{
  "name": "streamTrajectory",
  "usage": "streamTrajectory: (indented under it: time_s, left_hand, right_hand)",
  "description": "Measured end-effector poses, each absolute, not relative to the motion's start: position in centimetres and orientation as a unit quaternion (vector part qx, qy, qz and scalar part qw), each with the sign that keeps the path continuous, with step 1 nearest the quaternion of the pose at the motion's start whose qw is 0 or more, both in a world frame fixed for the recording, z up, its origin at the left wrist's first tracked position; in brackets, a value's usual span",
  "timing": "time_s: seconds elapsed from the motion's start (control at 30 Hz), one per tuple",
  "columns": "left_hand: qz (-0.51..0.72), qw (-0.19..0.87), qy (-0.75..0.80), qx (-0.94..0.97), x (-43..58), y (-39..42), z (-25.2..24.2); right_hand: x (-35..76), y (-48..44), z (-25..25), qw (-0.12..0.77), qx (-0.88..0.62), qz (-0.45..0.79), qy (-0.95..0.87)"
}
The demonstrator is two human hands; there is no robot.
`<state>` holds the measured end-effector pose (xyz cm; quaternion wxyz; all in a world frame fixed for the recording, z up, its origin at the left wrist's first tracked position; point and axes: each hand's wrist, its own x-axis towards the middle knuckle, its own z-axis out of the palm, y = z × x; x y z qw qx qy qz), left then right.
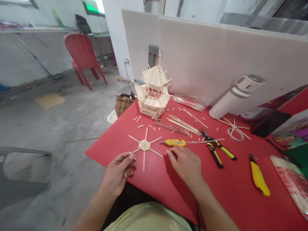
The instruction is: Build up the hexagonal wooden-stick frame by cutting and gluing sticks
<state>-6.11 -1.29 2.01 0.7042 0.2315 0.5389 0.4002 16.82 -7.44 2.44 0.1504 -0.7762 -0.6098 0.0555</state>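
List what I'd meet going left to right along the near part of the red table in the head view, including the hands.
Left hand → six-spoked stick wheel → right hand → black-and-yellow cutters → yellow utility knife → clear packet of sticks.

The stick wheel lies on the table. Behind it stands the pagoda model; behind and to its right lies the ruler. Right of it lies the glue gun, and farther right the pliers.
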Motion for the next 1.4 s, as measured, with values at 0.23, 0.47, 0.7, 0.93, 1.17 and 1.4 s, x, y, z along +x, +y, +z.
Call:
streamTrajectory:
  time_s: [0.23, 0.47, 0.7, 0.93, 1.17, 1.4]
  left_hand:
    - [0.401, 0.708, 0.532, 0.231, -5.7, -1.6, 1.3]
    - [0.390, 0.718, 0.512, 0.265, -5.0, -0.9, 1.1]
    - [0.381, 0.710, 0.538, 0.249, -5.0, -0.9, 0.8]
    - [0.369, 0.706, 0.534, 0.282, -4.9, -1.5, 0.7]
    - [0.345, 0.695, 0.562, 0.287, -5.1, -1.7, 0.7]
    - [0.346, 0.645, 0.600, 0.323, -6.0, -0.4, 1.0]
  right_hand:
    - [20.0, -8.2, 0.9, 0.075, -0.829, -0.022, -0.553]
    - [20.5, -8.7, -0.1, 0.097, -0.847, 0.063, -0.519]
    - [21.3, -8.8, -0.5, 0.216, -0.828, 0.211, -0.472]
    - [19.2, -8.2, 0.9, 0.352, -0.753, 0.252, -0.496]
    - [18.5, -6.5, 1.8, 0.290, -0.744, 0.236, -0.554]
    - [18.0, -4.7, 0.1, 0.201, -0.747, 0.112, -0.624]
